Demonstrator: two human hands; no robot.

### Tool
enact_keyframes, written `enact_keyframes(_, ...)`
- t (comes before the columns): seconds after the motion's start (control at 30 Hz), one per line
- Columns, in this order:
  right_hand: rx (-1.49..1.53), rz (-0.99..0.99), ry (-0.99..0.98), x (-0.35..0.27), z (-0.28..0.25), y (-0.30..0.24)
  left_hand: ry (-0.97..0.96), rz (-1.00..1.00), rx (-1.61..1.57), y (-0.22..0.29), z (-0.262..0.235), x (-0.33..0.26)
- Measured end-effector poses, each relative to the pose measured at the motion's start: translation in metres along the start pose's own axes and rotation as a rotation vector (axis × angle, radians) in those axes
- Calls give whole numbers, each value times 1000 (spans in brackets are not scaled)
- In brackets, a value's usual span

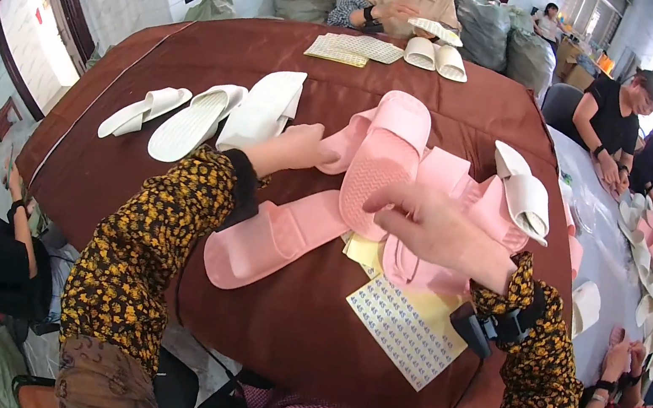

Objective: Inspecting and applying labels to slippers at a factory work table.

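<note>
As the head camera looks down on a desk [129,211] spread with creased brown cloth, a loose heap of pink slippers fills its middle, soft-looking and matte, with broad, smooth straps. At the centre of the heap, the main pink slipper [361,192] lies with its rounded, strapped end away from the wearer, its sole textured in fine zigzag ridges. The left hand [294,149] reaches in from the left, knuckles bent, its fingers meeting a second pink slipper [342,145] partly behind the first; the fingertips are hidden, so I cannot tell how tight that grip is. The right hand [438,228] is over the heap's right side, its grip modestly parted, thumb and fingers beside the main slipper's ridged sole. Another pink slipper [247,249] slants toward the lower left, its rounded end pointing at the wearer. Below the right hand, a flat, square-cornered sticker sheet [402,333] carries rows of small blue marks, over yellow paper [444,306]. Three white slippers [195,125] fan across the left, and white slippers [528,203] lean near the desk's right edge. Brown cloth stretches from the left slippers to the curved left edge, and another strip runs along the near edge, giving room to move.
</note>
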State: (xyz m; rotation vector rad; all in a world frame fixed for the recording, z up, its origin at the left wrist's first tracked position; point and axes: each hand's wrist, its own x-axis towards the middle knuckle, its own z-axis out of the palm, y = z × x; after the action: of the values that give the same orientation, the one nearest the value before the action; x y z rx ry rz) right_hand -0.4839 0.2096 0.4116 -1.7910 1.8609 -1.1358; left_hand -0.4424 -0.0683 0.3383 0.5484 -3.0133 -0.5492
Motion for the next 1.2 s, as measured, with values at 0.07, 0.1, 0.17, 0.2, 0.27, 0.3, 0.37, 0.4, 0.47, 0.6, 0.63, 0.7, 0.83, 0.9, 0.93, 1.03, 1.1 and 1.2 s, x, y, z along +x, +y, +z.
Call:
enact_keyframes(0.07, -24, 202, -144, 0, 1, 2, -19, 0, 124, -1, 9, 11)
enact_keyframes(0.1, -29, 197, -171, 0, 1, 3, -22, 0, 62, 0, 13, 16)
enact_keyframes(0.17, -29, 183, -176, -1, 2, 4, -17, -21, 135, 5, 19, 22)
enact_keyframes(0.2, -29, 175, -180, -1, 3, 5, -11, -25, 211, 8, 21, 24)
enact_keyframes(0.27, -30, 147, -169, -3, 3, 6, 71, -46, 221, 12, 18, 22)
enact_keyframes(0.3, -39, 142, -172, -4, 3, 6, -2, -90, 63, 11, 12, 20)
enact_keyframes(0.37, -24, 101, -151, -8, 3, 4, -151, -162, -162, 12, 2, 15)
enact_keyframes(0.4, -26, 110, -156, -10, 3, 3, -153, -168, -153, 11, -5, 12)
enact_keyframes(0.47, -21, 117, -146, -17, 1, -2, -243, -171, -351, 0, -24, -1)
enact_keyframes(0.6, -43, 140, -119, -29, -1, -13, -40, 257, -372, -14, -49, -34)
enact_keyframes(0.63, -44, 138, -117, -32, -1, -16, -42, 23, -698, -14, -55, -41)
enact_keyframes(0.7, -53, 149, -92, -36, 1, -21, -37, -226, -1016, -11, -66, -63)
enact_keyframes(0.83, -89, 58, -74, -34, 12, -25, 76, -188, -1215, -1, -80, -134)
enact_keyframes(0.9, -124, 49, -108, -25, 26, -22, 64, -142, -1285, 2, -79, -176)
enact_keyframes(0.93, -171, 40, -130, -22, 36, -19, 60, -174, -1279, 3, -73, -197)
enact_keyframes(1.03, -291, 38, -194, -10, 70, -10, 205, -163, -1343, 4, -56, -253)
enact_keyframes(1.1, -389, 53, -233, -2, 91, -5, 289, -197, -1344, 3, -42, -288)
enact_keyframes(1.2, -470, -34, -161, 9, 111, -1, 388, -339, -1317, -2, -22, -331)
